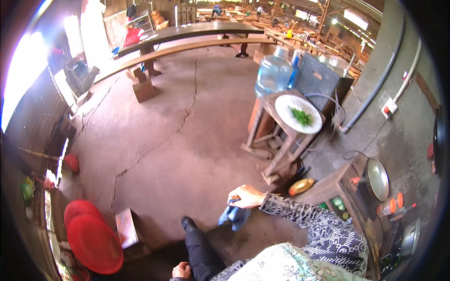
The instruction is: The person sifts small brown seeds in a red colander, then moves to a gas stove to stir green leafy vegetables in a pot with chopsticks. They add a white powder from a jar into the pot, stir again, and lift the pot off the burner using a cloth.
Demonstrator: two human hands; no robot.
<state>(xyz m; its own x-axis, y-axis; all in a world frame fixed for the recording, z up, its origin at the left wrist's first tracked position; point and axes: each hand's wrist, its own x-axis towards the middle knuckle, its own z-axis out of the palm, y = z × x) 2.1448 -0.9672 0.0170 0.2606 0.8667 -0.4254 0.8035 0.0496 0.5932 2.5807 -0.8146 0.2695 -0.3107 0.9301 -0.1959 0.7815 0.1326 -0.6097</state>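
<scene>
My right hand (246,196) is closed round a bunched blue cloth (234,217), which hangs down from the fingers over the floor. My left hand (182,270) shows only in part at the lower edge, beside my dark trouser leg (201,248). Its fingers look curled in, and whatever may be inside them is hidden. Beyond my right hand, a white plate (284,110) with chopped green leaves (301,116) rests on a wooden stool (289,145).
A yellowish oblong object (301,186) lies between the stool and a wooden shelf (349,206) with a pan (377,179) at right. Red basins (96,243) stand at lower left. A large water bottle (273,75) is behind the plate; a long table (197,33) and bench stand far off.
</scene>
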